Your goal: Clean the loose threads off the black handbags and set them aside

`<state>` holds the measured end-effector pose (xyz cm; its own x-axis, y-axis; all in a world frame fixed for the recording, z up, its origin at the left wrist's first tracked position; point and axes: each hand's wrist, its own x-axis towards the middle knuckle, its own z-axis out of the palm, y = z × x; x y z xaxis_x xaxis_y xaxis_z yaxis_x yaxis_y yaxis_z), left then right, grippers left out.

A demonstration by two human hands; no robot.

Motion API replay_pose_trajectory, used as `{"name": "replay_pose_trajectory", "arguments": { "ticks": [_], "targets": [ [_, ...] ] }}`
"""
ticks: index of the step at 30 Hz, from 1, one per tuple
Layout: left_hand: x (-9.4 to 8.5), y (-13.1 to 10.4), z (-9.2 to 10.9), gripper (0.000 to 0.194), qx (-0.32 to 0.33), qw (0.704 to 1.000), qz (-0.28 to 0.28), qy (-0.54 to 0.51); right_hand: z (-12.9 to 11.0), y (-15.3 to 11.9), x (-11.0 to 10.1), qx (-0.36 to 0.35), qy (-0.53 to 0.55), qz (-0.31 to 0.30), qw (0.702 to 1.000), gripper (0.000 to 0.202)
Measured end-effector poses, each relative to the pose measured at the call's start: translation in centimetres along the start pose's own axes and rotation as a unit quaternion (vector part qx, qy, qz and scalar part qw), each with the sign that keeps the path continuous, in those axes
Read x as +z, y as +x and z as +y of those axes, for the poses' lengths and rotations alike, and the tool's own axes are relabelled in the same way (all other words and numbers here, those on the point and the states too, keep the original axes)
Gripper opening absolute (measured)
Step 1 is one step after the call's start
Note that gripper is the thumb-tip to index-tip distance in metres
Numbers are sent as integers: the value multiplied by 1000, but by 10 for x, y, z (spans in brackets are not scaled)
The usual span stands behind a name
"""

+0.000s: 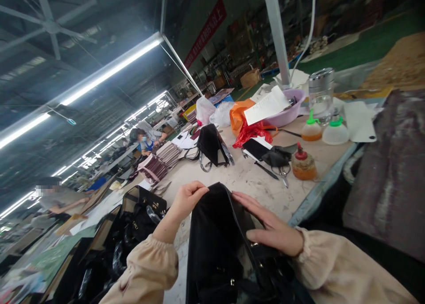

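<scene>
A black handbag (212,242) with small gold-coloured fittings stands in front of me, its mouth facing up and partly open. My left hand (187,202) pinches the top rim at the bag's far left corner. Against the right panel lies my right hand (270,226), fingers stretched out along the edge and thumb apart. The lower part of the bag is dark, and straps bunch up on its right side. Farther up the table sits another black bag (211,144) with wrapped handles.
Several black bags (133,224) are lined up at my left. Stacked panels (152,167) lie beyond them. On the right are a red-capped glue bottle (303,166), scissors (283,176), green-capped bottles (311,129) and a purple basin (292,107). Two people work farther left.
</scene>
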<state>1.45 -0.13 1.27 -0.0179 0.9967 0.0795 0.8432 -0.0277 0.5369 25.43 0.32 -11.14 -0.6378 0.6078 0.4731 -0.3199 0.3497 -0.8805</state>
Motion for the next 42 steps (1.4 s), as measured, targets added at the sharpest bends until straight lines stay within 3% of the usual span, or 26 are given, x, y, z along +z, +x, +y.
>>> {"name": "replay_pose_trajectory", "arguments": {
  "ticks": [6,11,14,19,26,33,38,42],
  "targets": [
    [9,8,-1,42,-30,998,11,-62,0,-2,1,17,-18,-23,999,68],
    [15,8,-3,46,-80,985,6,-156,-10,-8,1,50,16,13,999,61],
    [12,6,-4,55,-68,983,-20,-170,-23,-11,7,53,-3,32,998,66],
    [5,5,-5,31,33,995,-63,-66,-30,-13,17,65,-51,16,996,74],
    [8,7,6,23,86,993,-18,74,-19,-17,17,72,-27,19,997,66],
    [12,10,7,29,38,999,-4,31,-4,-25,5,122,110,64,984,57],
    [4,6,0,27,8,997,-70,-42,-1,-34,5,117,100,28,988,58],
    [3,2,-1,22,2,997,-21,-77,10,-42,13,144,59,37,987,54]
  ]
}}
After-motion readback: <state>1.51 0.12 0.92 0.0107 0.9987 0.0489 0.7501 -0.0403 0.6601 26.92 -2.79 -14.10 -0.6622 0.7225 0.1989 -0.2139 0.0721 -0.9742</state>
